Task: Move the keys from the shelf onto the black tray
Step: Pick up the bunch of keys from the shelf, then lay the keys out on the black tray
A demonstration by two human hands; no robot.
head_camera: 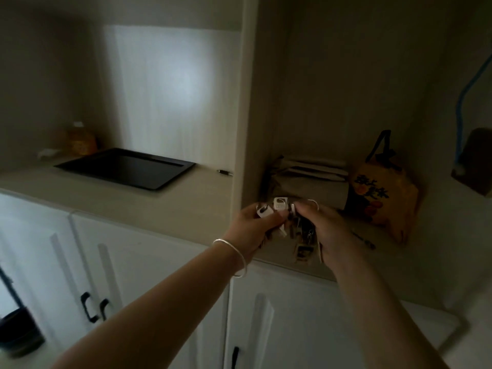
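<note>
Dangling between both hands, the keys (292, 225) form a tangled bunch of white tags, dark metal pieces and a small ring, held just above the front edge of the shelf (378, 251) in the right-hand compartment. The left hand (250, 230) reaches in with the arm stretched forward, a thin silver bangle (234, 257) around its wrist, its fingers (269, 211) pinching the white tags at the top of the bunch. The right hand (332, 233) comes in from the other side, its fingers curled around the lower, hanging part. Behind the keys lie folded cloths (306, 177), beside them a soft orange bag (383, 198) with a flower print and a dark strap. A vertical panel separates this compartment from the left one, where the black tray (125, 167), flat, rectangular and low-rimmed, sits empty on the pale smooth bench (111, 195), well apart from the keys. White cupboard doors (53, 262) with dark handles stand below.
</note>
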